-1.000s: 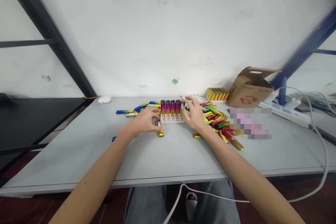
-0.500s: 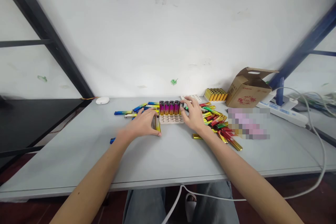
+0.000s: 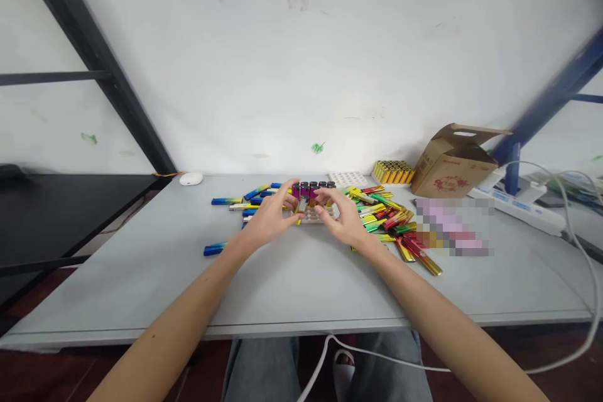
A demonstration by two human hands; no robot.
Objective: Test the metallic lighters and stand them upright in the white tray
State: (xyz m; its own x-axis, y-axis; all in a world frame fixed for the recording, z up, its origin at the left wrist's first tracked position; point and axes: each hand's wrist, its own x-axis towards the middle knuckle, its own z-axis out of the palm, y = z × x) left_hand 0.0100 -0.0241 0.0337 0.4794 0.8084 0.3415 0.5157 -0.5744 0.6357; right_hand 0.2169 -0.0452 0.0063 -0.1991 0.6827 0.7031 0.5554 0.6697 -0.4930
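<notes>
My left hand (image 3: 271, 217) grips a lighter (image 3: 302, 206) between thumb and fingers; a silvery end and some yellow show, and the rest is hidden. At the front of a white holed tray (image 3: 315, 218), my right hand (image 3: 346, 217) has its thumb and fingers apart, close to the held lighter. Nothing shows between them. Purple lighters (image 3: 313, 189) with black tops stand upright in the tray's back, partly covered by my fingers.
Blue-and-yellow lighters (image 3: 226, 201) lie loose on the left, red, green and gold ones (image 3: 394, 220) on the right. Behind are another holed tray (image 3: 347, 178), a block of yellow lighters (image 3: 394, 171), an open carton (image 3: 445, 169) and a power strip (image 3: 527, 208).
My left hand has moved right and up to the tray front with the lighter. My right hand has come away from the right end of the purple row, nearer to it.
</notes>
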